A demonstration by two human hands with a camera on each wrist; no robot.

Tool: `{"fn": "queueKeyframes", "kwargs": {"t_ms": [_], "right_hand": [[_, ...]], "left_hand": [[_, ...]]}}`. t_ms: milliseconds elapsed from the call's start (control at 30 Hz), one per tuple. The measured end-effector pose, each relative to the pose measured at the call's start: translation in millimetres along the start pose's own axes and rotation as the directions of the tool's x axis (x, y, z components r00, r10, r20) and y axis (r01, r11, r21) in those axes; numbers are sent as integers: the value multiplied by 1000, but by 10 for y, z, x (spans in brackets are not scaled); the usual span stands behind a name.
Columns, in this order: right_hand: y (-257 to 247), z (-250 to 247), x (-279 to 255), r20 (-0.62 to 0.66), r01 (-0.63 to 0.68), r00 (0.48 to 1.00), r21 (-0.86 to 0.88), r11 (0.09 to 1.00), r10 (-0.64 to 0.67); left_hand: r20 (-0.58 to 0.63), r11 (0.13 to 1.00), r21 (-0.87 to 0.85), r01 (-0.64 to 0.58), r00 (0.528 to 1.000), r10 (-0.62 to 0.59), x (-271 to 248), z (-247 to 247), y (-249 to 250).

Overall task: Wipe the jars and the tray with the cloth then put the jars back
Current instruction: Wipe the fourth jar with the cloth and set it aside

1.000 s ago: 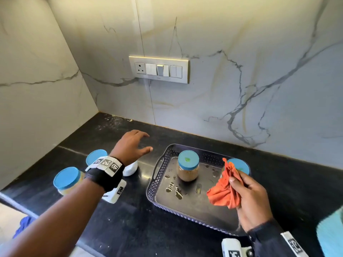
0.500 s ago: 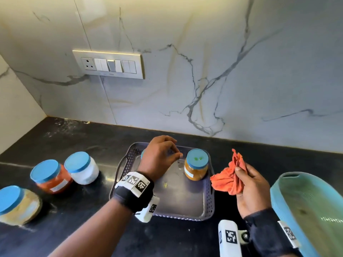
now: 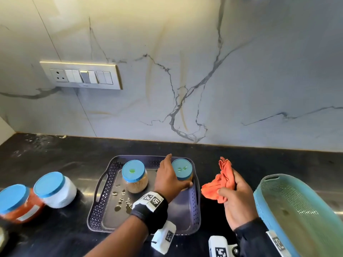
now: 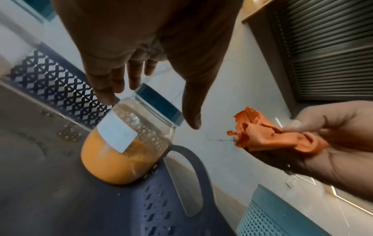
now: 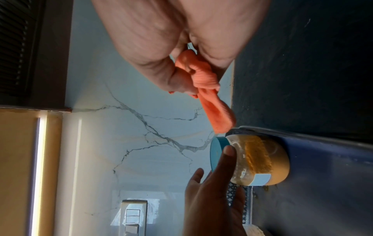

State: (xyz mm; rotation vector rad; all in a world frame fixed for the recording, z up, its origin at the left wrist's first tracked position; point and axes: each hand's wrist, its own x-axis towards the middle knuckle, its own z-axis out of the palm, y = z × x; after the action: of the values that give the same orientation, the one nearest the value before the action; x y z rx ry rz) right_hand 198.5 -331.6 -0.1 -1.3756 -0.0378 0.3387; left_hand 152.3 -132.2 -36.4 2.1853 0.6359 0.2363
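A dark perforated tray (image 3: 100,210) on the black counter holds two blue-lidded jars: a brown-filled jar (image 3: 134,175) at left and an orange-powder jar (image 3: 182,169) (image 4: 125,148) (image 5: 260,161) in the far right corner. My left hand (image 3: 173,175) (image 4: 153,108) (image 5: 212,175) reaches around the orange jar with fingers straight and thumb spread, not closed on it. To the right of the tray my right hand (image 3: 235,191) (image 4: 333,140) grips a bunched orange cloth (image 3: 220,182) (image 4: 268,137) (image 5: 203,89) above the counter.
A white jar (image 3: 55,190) and a red jar (image 3: 18,203), both blue-lidded, stand on the counter left of the tray. A teal basket (image 3: 297,210) sits at right. Droplets (image 3: 120,199) lie on the tray floor. The marble wall with a switch panel (image 3: 81,76) rises behind.
My left hand has come from the counter at left into the tray and over to the right jar. The right hand with the cloth moved off the tray to its right.
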Motion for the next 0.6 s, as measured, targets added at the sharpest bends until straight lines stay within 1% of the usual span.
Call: {"fn": "queueKeyframes", "kwargs": {"t_ms": [133,233,367,467,600], "right_hand": [[85,-28,70,-16,-20,1000,18,1000,20],[75,-27,100,2,-40,999,56,998,40],[7,33,90,47,-57,997,61,997,54],[40,90,97,20,-65,998,80,995,63],[39,105,90,-13,-85,996,141,986,88]], "left_hand": [[36,997,78,26,999,-29,77,50,-53],[62,992,118,38,997,-46,114,36,-69],[97,982,180,60,992,-78,177,1,-58],[113,981,180,77,989,-99,208,3,-56],[94,987,148,60,993,-75,203,-55,-48]]}}
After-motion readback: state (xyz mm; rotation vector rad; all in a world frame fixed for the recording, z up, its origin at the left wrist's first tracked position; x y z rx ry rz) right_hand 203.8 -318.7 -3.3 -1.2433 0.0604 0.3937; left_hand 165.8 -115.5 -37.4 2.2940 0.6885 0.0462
